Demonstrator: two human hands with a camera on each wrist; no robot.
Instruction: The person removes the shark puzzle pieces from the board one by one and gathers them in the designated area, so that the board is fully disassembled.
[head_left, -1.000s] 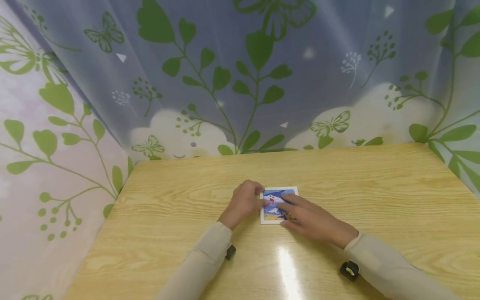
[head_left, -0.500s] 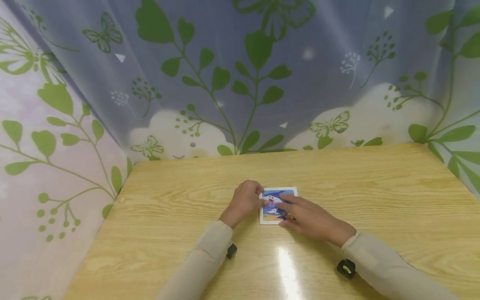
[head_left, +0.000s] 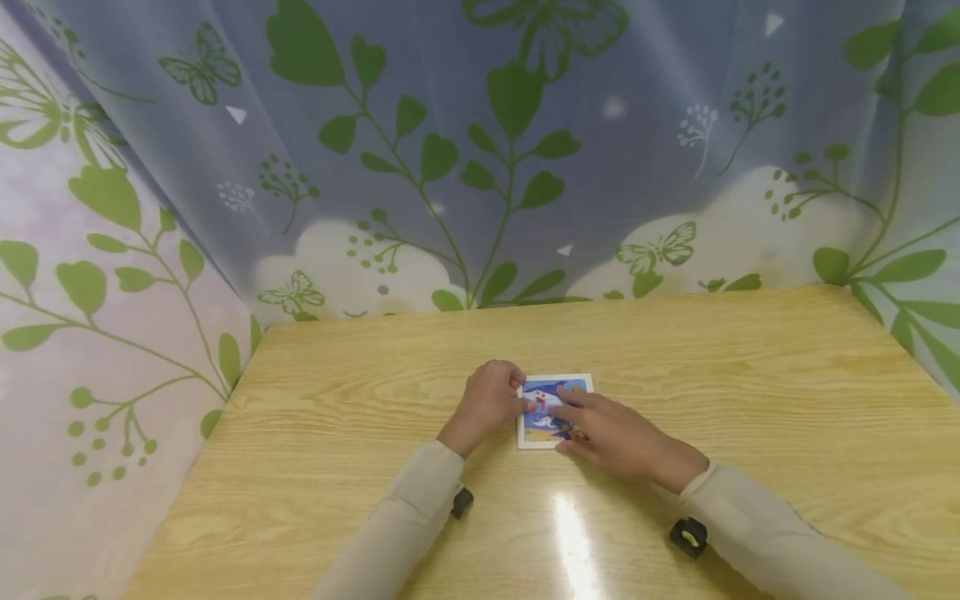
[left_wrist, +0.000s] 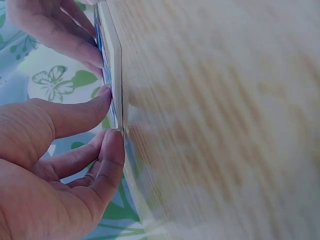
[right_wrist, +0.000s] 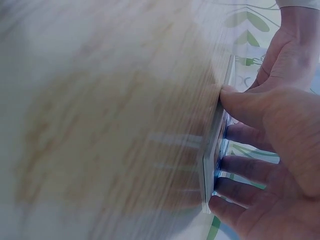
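A square picture board (head_left: 542, 423) with a white border and a blue sea picture lies flat on the table. My left hand (head_left: 487, 404) is at its left edge. In the left wrist view the thumb presses the top face of the board (left_wrist: 116, 65), while the curled fingers (left_wrist: 112, 160) meet its side at the tabletop. From the right, my right hand (head_left: 622, 437) rests on the picture with spread fingers. The right wrist view has its thumb at the near edge of the board (right_wrist: 207, 170) and its fingers (right_wrist: 245, 167) on top. Part of the picture is hidden beneath this hand.
The wooden table (head_left: 360, 375) spreads out around both hands. A curtain (head_left: 420, 167) with leaves and butterflies hangs along the table's back edge, and a similar pale one (head_left: 112, 333) hangs at the left. Dark wrist cameras (head_left: 688, 537) sit under both sleeves.
Both hands keep nearly the same place on the board. The whole head view has shifted slightly, and the right forearm has drawn a little to the left.
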